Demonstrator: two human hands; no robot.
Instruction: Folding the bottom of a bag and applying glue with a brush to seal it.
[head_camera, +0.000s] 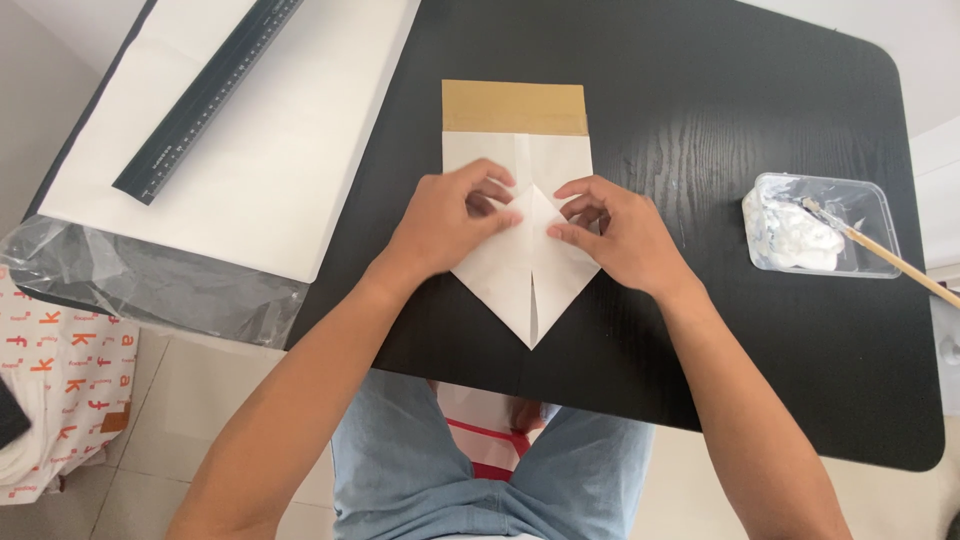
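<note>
A black table (700, 100) bears folded paper (520, 270), white sheets (270, 150), a paste tray (865, 195).

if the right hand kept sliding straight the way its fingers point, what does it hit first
The right hand points leftward across the folded white paper, so it would likely meet the left hand fingertips first; they nearly touch at the centre fold already.

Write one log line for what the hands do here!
left hand: pressing paper fold | right hand: pressing paper fold | folded paper: on black table

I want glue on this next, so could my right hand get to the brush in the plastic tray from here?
Probably yes. The right hand rests on the folded paper, and only bare black table lies between it and the brush in the clear tray.
</note>
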